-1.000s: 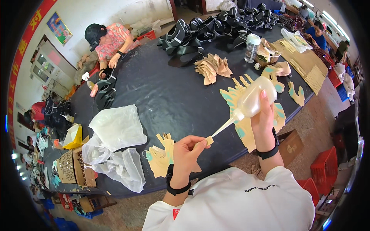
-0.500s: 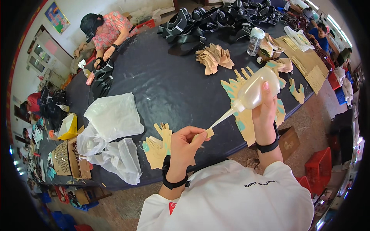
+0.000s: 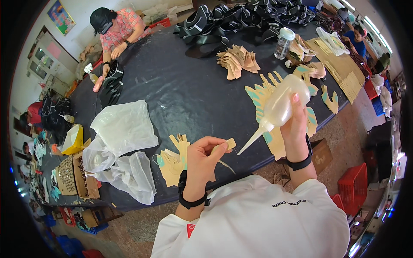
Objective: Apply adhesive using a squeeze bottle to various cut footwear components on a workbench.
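Note:
My left hand (image 3: 205, 155) is closed, thumb and fingers pinching a small tan strip (image 3: 231, 143) whose end sticks out to the right. My right hand (image 3: 296, 124) is wrapped round a whitish translucent squeeze bottle (image 3: 286, 99), tilted with its long nozzle pointing down and left. The nozzle's tip is just right of the strip, apart from it. Behind my left hand lie several tan cut pieces (image 3: 170, 165) with some pale green on them. Beyond and under the bottle spreads a fan of tan pieces (image 3: 275, 139) with pale green patches.
The dark table (image 3: 185, 99) also bears white plastic bags (image 3: 124, 129), a stack of brown pieces (image 3: 238, 62), a clear lidded bottle (image 3: 284, 43) and a heap of black strapped items (image 3: 232, 26). Across it, a co-worker (image 3: 122, 34) handles a black item. A red crate (image 3: 353, 189) stands right.
The nozzle tip has come away from the strip and dropped slightly down and right. My left hand has turned the strip's end up a little. The co-worker's hands have moved apart.

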Tool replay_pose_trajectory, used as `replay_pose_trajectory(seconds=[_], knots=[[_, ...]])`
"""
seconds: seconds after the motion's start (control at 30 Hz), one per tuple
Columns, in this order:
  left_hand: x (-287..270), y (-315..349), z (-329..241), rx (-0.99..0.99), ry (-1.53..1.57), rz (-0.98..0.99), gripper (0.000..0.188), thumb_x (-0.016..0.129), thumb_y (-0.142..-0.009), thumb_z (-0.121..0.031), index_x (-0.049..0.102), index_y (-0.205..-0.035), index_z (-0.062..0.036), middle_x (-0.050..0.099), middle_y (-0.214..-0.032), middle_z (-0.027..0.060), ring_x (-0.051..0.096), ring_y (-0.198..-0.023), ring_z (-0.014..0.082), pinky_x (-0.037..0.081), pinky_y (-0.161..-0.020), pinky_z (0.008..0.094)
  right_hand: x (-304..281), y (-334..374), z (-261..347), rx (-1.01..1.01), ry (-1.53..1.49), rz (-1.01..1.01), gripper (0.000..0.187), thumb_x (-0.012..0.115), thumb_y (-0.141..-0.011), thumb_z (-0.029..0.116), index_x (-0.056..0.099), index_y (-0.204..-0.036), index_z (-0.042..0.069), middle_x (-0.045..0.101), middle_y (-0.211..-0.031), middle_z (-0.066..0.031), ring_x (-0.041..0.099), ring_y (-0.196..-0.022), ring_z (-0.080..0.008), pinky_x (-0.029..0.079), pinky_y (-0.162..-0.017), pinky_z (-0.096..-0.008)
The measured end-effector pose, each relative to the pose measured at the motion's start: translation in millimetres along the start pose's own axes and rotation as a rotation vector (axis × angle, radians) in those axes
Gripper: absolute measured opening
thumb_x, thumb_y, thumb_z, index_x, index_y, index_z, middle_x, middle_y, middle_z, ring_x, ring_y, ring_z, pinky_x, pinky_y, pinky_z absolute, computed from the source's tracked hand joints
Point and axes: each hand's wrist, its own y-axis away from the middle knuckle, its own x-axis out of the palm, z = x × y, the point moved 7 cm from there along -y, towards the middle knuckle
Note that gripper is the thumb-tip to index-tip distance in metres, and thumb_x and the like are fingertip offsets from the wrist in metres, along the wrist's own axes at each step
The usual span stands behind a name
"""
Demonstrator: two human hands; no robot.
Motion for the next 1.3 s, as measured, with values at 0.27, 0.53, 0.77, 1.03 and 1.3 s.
replay_pose_trajectory(seconds=[0.27,0.53,0.77,1.03,1.3], knots=[[3,1,1,-0.014,0.004,0.043,0.008,0.058,-0.08,-0.001,0.061,-0.085,0.0041,0.065,-0.078,0.0101,0.062,-0.071,0.0111,0.046,-0.062,0.0178,-8,-4,1,-0.038,-0.081,-0.105,0.051,0.057,-0.084,0.031,0.039,-0.122,0.004,0.049,-0.111,-0.0071,0.05,-0.103,-0.0204,0.043,-0.088,-0.0356],[4,-2,7,-0.03,0.029,0.062,0.008,0.059,-0.079,-0.001,0.06,-0.086,0.0044,0.065,-0.079,0.0105,0.063,-0.071,0.012,0.047,-0.063,0.0183,-10,6,9,-0.022,-0.067,-0.026,0.05,0.057,-0.084,0.029,0.038,-0.122,0.003,0.05,-0.111,-0.0076,0.05,-0.102,-0.0205,0.043,-0.088,-0.036],[29,-13,8,0.006,0.019,0.072,0.006,0.059,-0.079,-0.004,0.061,-0.082,0.0004,0.064,-0.069,0.0078,0.045,-0.049,0.0012,0.029,-0.043,0.0151,-37,0,9,-0.032,-0.018,-0.102,0.053,0.058,-0.083,0.033,0.038,-0.123,0.004,0.05,-0.111,-0.0086,0.051,-0.102,-0.0209,0.044,-0.086,-0.0362],[23,-94,9,0.107,0.024,-0.117,0.009,0.052,-0.086,-0.012,0.054,-0.088,-0.0033,0.062,-0.068,0.007,0.039,-0.045,0.002,0.031,-0.042,0.0159,-125,-29,12,0.021,-0.126,-0.189,0.051,0.055,-0.083,0.037,0.04,-0.121,0.007,0.052,-0.108,-0.0067,0.053,-0.097,-0.0196,0.045,-0.083,-0.0351],[52,-230,60,0.128,-0.146,-0.26,0.015,0.046,-0.09,-0.019,0.044,-0.092,-0.0044,0.058,-0.069,0.0069,0.044,-0.046,0.0065,0.033,-0.041,0.0193,-253,-65,30,0.088,-0.172,-0.474,0.045,0.055,-0.083,0.039,0.045,-0.116,0.011,0.055,-0.1,-0.0048,0.055,-0.091,-0.0199,0.047,-0.077,-0.0359]])
